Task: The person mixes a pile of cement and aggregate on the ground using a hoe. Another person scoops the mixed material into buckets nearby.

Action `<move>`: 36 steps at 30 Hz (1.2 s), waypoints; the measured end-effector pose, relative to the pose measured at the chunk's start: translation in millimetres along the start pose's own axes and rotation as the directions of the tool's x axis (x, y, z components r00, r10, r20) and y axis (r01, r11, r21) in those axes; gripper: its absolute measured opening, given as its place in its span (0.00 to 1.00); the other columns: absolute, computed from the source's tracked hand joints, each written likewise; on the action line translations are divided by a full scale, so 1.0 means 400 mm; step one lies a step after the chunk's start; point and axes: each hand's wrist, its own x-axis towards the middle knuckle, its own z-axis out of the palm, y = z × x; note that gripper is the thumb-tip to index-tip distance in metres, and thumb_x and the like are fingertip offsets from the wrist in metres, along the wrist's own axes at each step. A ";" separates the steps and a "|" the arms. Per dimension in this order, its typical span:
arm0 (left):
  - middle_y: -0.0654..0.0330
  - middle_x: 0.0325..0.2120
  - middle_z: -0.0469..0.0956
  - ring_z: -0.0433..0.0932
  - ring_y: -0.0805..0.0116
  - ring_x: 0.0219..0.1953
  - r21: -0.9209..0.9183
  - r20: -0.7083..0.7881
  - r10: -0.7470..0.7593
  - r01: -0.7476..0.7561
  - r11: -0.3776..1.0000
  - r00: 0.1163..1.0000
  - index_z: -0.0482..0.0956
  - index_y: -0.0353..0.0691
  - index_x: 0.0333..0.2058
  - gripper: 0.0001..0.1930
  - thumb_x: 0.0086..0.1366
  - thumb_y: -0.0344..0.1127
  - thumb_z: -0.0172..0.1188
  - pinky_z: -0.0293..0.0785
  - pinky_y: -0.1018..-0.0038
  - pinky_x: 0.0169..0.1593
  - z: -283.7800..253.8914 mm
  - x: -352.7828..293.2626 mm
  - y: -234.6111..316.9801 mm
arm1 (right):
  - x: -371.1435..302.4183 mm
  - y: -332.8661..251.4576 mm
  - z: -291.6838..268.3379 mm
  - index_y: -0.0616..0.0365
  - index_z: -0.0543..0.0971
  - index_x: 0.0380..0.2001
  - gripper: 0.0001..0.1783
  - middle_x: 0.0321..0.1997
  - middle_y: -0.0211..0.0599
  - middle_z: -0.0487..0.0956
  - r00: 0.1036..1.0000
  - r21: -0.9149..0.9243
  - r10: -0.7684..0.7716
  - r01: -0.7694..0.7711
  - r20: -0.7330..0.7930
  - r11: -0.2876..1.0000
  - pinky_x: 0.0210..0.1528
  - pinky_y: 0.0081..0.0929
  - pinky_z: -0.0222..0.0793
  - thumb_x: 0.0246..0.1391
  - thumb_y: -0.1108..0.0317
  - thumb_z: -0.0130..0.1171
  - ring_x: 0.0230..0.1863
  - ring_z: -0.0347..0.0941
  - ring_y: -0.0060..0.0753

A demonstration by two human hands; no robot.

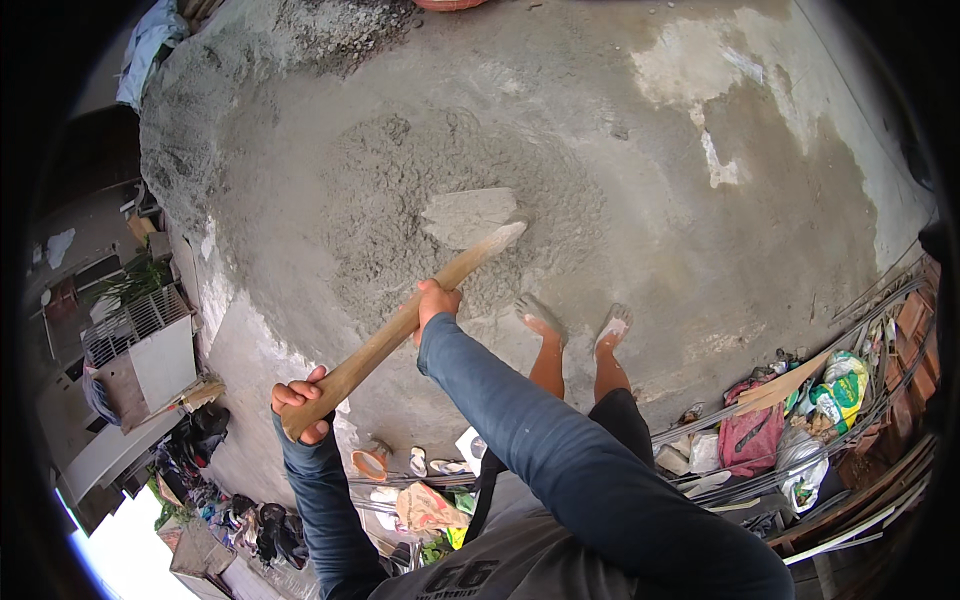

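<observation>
A hoe with a thick wooden handle (385, 345) slants up and to the right in front of me. Its flat blade (468, 215), coated in grey, lies on a patch of wet concrete mix (385, 190). My left hand (300, 400) is closed round the near end of the handle. Farther up, about midway along, my right hand (436, 300) grips the same handle. Both forearms are in long blue sleeves. Part of the blade's lower edge may be sunk in the mix; I cannot tell.
My bare, cement-smeared feet (580, 322) stand just right of the mix. A gravel heap (345, 30) lies at the far left. Along the near right are bars (720, 485), a red sack (750, 428) and planks. Sandals (420, 462) and an orange container (370, 462) sit behind me.
</observation>
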 end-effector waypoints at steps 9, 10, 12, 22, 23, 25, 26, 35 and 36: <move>0.57 0.43 0.75 0.67 0.50 0.60 -0.274 0.028 -0.212 0.211 0.938 0.977 0.65 0.45 0.40 0.23 0.47 0.21 0.65 0.60 0.55 0.63 0.431 -0.005 -0.392 | 0.172 -0.450 -0.508 0.60 0.68 0.39 0.16 0.29 0.41 0.69 0.937 0.058 -0.271 0.290 -0.220 0.955 0.31 0.42 0.73 0.47 0.69 0.57 0.27 0.69 0.41; 0.57 0.43 0.75 0.67 0.50 0.60 -0.334 0.059 -0.227 0.234 0.913 0.972 0.65 0.45 0.40 0.23 0.47 0.18 0.62 0.60 0.56 0.63 0.514 0.002 -0.441 | 0.192 -0.524 -0.596 0.59 0.67 0.39 0.16 0.29 0.40 0.69 0.922 0.045 -0.310 0.328 -0.231 0.944 0.30 0.41 0.72 0.46 0.69 0.57 0.27 0.69 0.40; 0.57 0.44 0.75 0.66 0.51 0.61 -0.391 0.143 -0.254 0.291 0.873 0.956 0.65 0.44 0.40 0.22 0.49 0.13 0.57 0.62 0.60 0.62 0.677 0.016 -0.536 | 0.225 -0.680 -0.779 0.60 0.67 0.41 0.17 0.30 0.42 0.70 0.883 0.019 -0.374 0.396 -0.283 0.918 0.31 0.43 0.73 0.46 0.69 0.56 0.28 0.70 0.43; 0.55 0.48 0.74 0.65 0.60 0.62 -0.434 0.325 -0.375 0.489 0.757 0.868 0.65 0.42 0.40 0.23 0.48 0.10 0.57 0.61 0.67 0.63 1.059 0.102 -0.811 | 0.398 -1.058 -1.228 0.61 0.64 0.45 0.21 0.30 0.44 0.70 0.826 -0.149 -0.405 0.377 -0.392 0.914 0.32 0.47 0.73 0.46 0.69 0.54 0.28 0.71 0.48; 0.55 0.47 0.74 0.65 0.61 0.62 -0.437 0.310 -0.387 0.492 0.754 0.868 0.65 0.42 0.40 0.23 0.48 0.10 0.57 0.61 0.67 0.63 1.044 0.106 -0.814 | 0.413 -1.049 -1.215 0.61 0.64 0.45 0.22 0.30 0.44 0.70 0.844 -0.152 -0.380 0.348 -0.378 0.925 0.32 0.47 0.73 0.45 0.69 0.54 0.28 0.71 0.48; 0.56 0.46 0.74 0.66 0.61 0.61 -0.420 0.289 -0.392 0.483 0.768 0.874 0.65 0.42 0.40 0.23 0.48 0.11 0.57 0.61 0.68 0.63 0.985 0.101 -0.807 | 0.421 -0.983 -1.177 0.61 0.64 0.45 0.22 0.30 0.43 0.70 0.864 -0.118 -0.341 0.321 -0.371 0.940 0.33 0.46 0.73 0.45 0.69 0.55 0.29 0.71 0.47; 0.56 0.46 0.74 0.67 0.61 0.60 -0.407 0.282 -0.356 0.447 0.796 0.891 0.65 0.42 0.40 0.23 0.48 0.11 0.58 0.61 0.67 0.63 0.942 0.106 -0.802 | 0.434 -0.950 -1.127 0.61 0.64 0.46 0.23 0.32 0.43 0.70 0.865 -0.085 -0.350 0.344 -0.359 0.935 0.34 0.46 0.73 0.45 0.69 0.55 0.30 0.72 0.46; 0.59 0.39 0.76 0.73 0.57 0.53 -0.141 0.044 -0.231 0.235 0.962 0.972 0.65 0.46 0.39 0.24 0.46 0.20 0.66 0.68 0.57 0.59 0.206 0.084 -0.376 | 0.259 -0.259 -0.372 0.57 0.63 0.52 0.25 0.44 0.44 0.67 0.994 0.196 -0.012 0.034 -0.113 0.980 0.42 0.53 0.75 0.51 0.67 0.55 0.41 0.70 0.46; 0.60 0.39 0.76 0.73 0.57 0.53 -0.103 0.045 -0.140 0.144 0.984 0.989 0.64 0.46 0.39 0.22 0.47 0.24 0.65 0.66 0.56 0.60 0.105 0.062 -0.262 | 0.193 -0.140 -0.281 0.54 0.60 0.54 0.28 0.44 0.41 0.65 1.000 0.218 0.022 -0.020 -0.006 0.976 0.41 0.51 0.76 0.51 0.69 0.56 0.43 0.69 0.43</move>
